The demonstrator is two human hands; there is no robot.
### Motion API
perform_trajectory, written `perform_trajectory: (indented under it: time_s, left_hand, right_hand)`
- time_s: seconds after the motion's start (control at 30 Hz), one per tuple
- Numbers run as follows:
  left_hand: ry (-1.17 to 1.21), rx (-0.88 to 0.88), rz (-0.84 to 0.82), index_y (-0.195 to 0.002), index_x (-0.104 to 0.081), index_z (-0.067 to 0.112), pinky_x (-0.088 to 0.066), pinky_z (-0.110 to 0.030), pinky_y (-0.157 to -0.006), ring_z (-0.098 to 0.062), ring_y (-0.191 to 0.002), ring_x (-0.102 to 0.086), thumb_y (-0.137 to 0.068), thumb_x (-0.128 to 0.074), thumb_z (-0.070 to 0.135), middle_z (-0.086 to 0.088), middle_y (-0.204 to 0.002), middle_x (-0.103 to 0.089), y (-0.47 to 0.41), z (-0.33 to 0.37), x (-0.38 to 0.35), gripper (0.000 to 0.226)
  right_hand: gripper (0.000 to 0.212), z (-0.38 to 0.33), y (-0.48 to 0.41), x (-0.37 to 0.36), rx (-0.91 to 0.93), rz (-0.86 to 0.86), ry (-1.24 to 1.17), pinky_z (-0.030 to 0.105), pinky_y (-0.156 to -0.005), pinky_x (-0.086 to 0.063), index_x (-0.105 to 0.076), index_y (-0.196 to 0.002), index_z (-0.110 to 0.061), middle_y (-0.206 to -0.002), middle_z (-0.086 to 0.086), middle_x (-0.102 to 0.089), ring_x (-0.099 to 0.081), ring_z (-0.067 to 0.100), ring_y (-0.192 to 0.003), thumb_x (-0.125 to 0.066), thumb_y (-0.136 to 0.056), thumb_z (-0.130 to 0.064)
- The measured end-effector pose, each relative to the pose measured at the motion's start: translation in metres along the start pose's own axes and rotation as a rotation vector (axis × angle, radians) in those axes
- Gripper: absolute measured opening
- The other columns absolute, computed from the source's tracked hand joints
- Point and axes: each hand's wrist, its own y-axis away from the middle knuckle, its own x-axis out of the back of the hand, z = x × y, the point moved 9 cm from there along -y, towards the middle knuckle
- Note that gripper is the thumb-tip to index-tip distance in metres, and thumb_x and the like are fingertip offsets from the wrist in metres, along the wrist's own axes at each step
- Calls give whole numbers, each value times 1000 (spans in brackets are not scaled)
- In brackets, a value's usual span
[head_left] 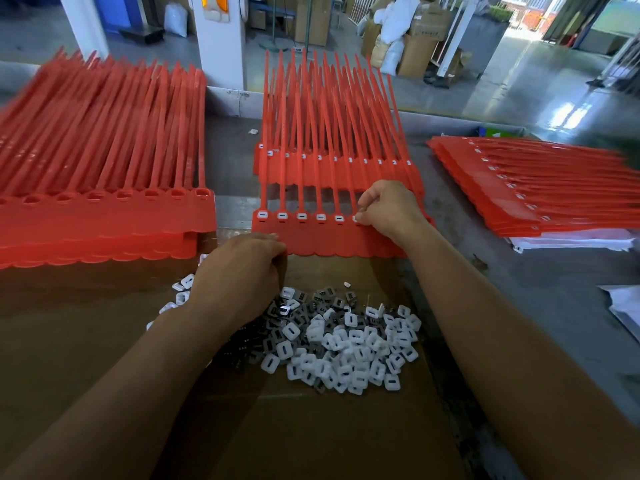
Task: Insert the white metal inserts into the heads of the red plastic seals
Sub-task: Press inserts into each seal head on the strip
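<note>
A joined strip of red plastic seals lies flat in front of me, tails pointing away. Several of its heads on the left hold white inserts. My right hand is closed over the head just right of them, fingertips pinching a white insert down on it. My left hand grips the strip's near left edge. A loose heap of white inserts lies on brown cardboard between my forearms.
A thick stack of red seals with empty heads sits at the left. Another strip with inserts lies behind the one I hold. A further red stack rests at the right on white sheets. Grey table edge beyond.
</note>
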Motion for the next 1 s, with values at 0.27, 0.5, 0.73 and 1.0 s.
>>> perform_trajectory:
  time_s: [0.27, 0.5, 0.73, 1.0]
  left_hand:
    - [-3, 6, 6, -115, -63, 13, -38, -31, -97, -19, -120, -49, -87, -43, 4, 0, -133, -53, 0, -1, 0, 36]
    - [-11, 3, 5, -121, -60, 17, -36, -29, -99, -16, -124, -45, -89, -42, 6, 3, -137, -49, 0, 0, 0, 38]
    - [-6, 6, 2, -122, -59, 17, -35, -29, -101, -15, -126, -44, -88, -43, 7, 3, -138, -48, -1, 0, -1, 39]
    - [-8, 20, -12, -123, -58, 16, -34, -30, -102, -16, -126, -43, -88, -42, 6, 2, -139, -47, -2, -1, -2, 40]
  right_hand:
    - [28, 3, -6, -2, -119, -52, -19, 27, -69, -46, -54, -61, -18, -70, -2, -60, -60, 18, -81, -76, -71, -5]
    - [30, 4, -4, -1, -72, -28, -14, 29, -71, -44, -51, -60, -21, -69, -6, -53, -55, 17, -81, -73, -76, -9]
    - [11, 3, 11, 0, 60, -35, -110, 21, -70, -42, -57, -83, -22, -91, -4, -59, -56, 14, -92, -67, -83, -16]
    - [10, -27, 78, -2, 288, -365, -41, 13, -68, -41, -62, -83, -28, -84, -14, -62, -58, -3, -78, -66, -83, -19]
